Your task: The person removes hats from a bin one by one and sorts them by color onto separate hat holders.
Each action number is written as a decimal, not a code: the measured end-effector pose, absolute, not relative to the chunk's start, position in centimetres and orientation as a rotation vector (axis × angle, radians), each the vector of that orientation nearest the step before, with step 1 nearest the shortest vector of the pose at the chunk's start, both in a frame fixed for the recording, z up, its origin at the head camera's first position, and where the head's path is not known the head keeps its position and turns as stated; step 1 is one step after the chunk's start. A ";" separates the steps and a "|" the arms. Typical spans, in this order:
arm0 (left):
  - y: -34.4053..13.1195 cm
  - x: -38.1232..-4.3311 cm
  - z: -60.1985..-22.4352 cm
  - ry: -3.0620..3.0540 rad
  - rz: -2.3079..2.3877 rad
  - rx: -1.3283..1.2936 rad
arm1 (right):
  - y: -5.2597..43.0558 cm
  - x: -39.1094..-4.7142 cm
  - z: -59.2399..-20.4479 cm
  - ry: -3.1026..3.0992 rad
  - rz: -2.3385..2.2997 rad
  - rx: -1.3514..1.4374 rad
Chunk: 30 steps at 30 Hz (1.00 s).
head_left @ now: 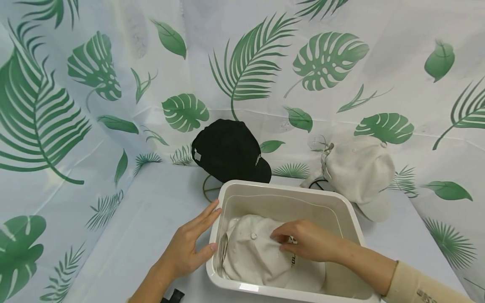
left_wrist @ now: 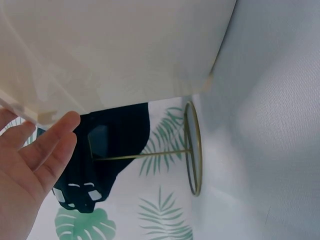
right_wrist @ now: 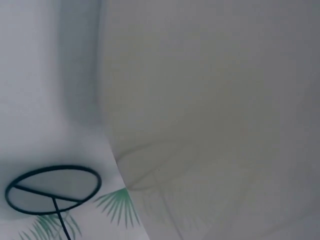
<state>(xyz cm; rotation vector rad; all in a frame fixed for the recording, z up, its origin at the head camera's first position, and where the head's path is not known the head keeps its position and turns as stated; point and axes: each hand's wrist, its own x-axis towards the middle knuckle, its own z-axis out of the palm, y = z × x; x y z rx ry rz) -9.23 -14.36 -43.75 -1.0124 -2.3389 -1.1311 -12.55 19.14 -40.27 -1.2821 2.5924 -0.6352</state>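
A beige cap [head_left: 257,248] with a top button and dark lettering lies in a cream plastic bin [head_left: 350,210]. My right hand [head_left: 308,240] reaches over the bin's right part and is at the cap's front, near the lettering. Its forefinger and thumb stand apart at the fabric, which is not visibly pulled up. In the right wrist view the hand is out of sight behind the bin wall [right_wrist: 210,90]. My left hand [head_left: 189,242] has its fingers extended at the bin's left rim. The left wrist view shows those fingers [left_wrist: 57,132] beside the bin's outer wall [left_wrist: 115,50].
Behind the bin a black cap [head_left: 227,149] hangs on a brass-coloured wire stand [head_left: 206,189]. Another beige cap [head_left: 360,168] sits on a black wire stand [right_wrist: 52,190] at back right. A small black object [head_left: 176,296] lies at the front edge. Leaf-printed sheeting encloses the white table [head_left: 151,210].
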 end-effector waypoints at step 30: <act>-14.4 -9.2 -43.8 -2.363 -1.114 -1.007 | 20.0 -12.7 -39.8 2.641 -0.968 -1.235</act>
